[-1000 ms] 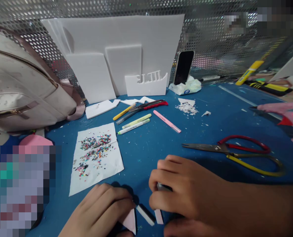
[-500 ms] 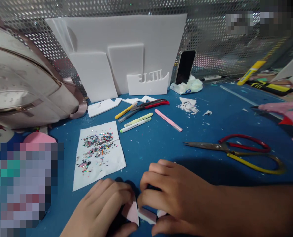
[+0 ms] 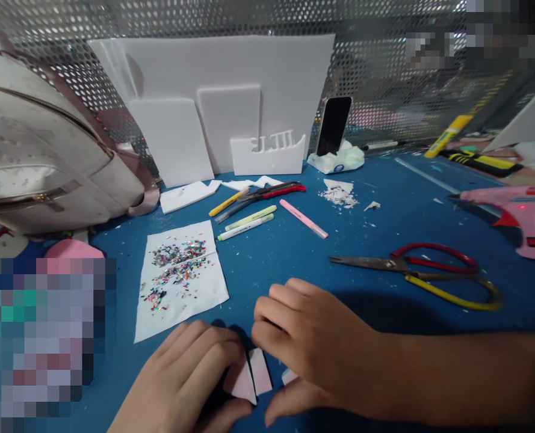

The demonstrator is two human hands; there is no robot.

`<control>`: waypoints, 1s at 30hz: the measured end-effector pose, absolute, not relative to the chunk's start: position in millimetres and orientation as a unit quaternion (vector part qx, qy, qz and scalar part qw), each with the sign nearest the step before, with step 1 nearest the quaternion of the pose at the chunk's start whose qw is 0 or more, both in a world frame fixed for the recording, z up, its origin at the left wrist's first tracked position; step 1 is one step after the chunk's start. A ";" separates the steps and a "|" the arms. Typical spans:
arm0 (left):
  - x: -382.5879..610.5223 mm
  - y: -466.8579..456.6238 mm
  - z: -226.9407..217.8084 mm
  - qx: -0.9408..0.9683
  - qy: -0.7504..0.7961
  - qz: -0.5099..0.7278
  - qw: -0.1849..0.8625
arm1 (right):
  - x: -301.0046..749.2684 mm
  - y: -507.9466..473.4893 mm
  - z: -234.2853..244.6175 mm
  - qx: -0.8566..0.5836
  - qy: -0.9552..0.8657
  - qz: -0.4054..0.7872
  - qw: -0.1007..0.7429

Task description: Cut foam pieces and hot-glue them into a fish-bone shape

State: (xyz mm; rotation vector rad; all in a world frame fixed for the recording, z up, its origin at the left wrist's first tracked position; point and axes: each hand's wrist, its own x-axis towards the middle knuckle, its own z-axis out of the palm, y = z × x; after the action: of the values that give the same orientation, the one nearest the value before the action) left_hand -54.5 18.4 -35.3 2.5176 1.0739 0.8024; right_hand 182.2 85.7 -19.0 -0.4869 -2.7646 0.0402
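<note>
No writing can be read: the letters cut into the low white foam board (image 3: 269, 157) at the back are too small and broken to make out, and the blue label on the tissue pack (image 3: 339, 160) under the one phone (image 3: 334, 125) is a blur. Near the bottom edge lie three small pale pink foam pieces (image 3: 260, 370). Two of them touch edge to edge between the hands, and the third is mostly hidden under the right hand (image 3: 315, 343). The left hand (image 3: 190, 376) is curled, with fingertips and thumb pinching the left piece. The right hand's bent fingers and thumb close around the piece beside it. On the blue table (image 3: 294, 258) there are one pair of scissors (image 3: 416, 273), four pens (image 3: 249, 219), one cutter (image 3: 267, 192), one sheet of paper (image 3: 181, 300) strewn with glitter, and one pink glue gun (image 3: 520, 216) cut off at the right. A bag (image 3: 46, 150) stands at the left, and the corner below it is pixelated.
</note>
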 end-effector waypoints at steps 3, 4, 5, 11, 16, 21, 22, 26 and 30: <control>-54.8 17.3 -36.5 0.873 0.374 0.274 0.150 | 183.0 85.1 -17.5 -0.176 -0.971 0.061 0.149; -54.9 17.3 -36.0 0.873 0.372 0.274 0.154 | 183.8 85.2 -16.1 -0.177 -0.972 0.073 0.139; -55.0 17.3 -35.1 0.874 0.368 0.274 0.157 | 184.8 85.5 -14.2 -0.177 -0.972 0.082 0.130; -55.6 18.3 -30.1 0.878 0.375 0.256 0.148 | 197.0 91.2 9.0 -0.142 -0.979 0.106 0.103; -55.2 19.9 -26.5 0.883 0.368 0.250 0.148 | 207.2 91.1 25.1 -0.127 -0.988 0.089 0.028; -56.8 18.6 -24.4 0.887 0.370 0.234 0.145 | 206.1 90.9 15.3 -0.089 -0.990 0.101 0.035; -57.7 18.1 -25.2 0.887 0.372 0.229 0.149 | 205.6 91.8 12.3 -0.081 -0.991 0.096 0.045; -60.7 17.5 -30.1 0.886 0.378 0.215 0.163 | 204.4 96.9 5.8 -0.051 -0.991 0.107 0.066; -61.0 18.4 -32.3 0.888 0.376 0.215 0.154 | 204.3 99.0 4.1 -0.069 -0.984 0.141 0.079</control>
State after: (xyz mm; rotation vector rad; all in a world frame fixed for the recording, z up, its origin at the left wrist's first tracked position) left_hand -61.0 18.4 -32.3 2.5453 1.0780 0.6161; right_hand 204.3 99.0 4.1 -0.2077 -2.9455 0.4221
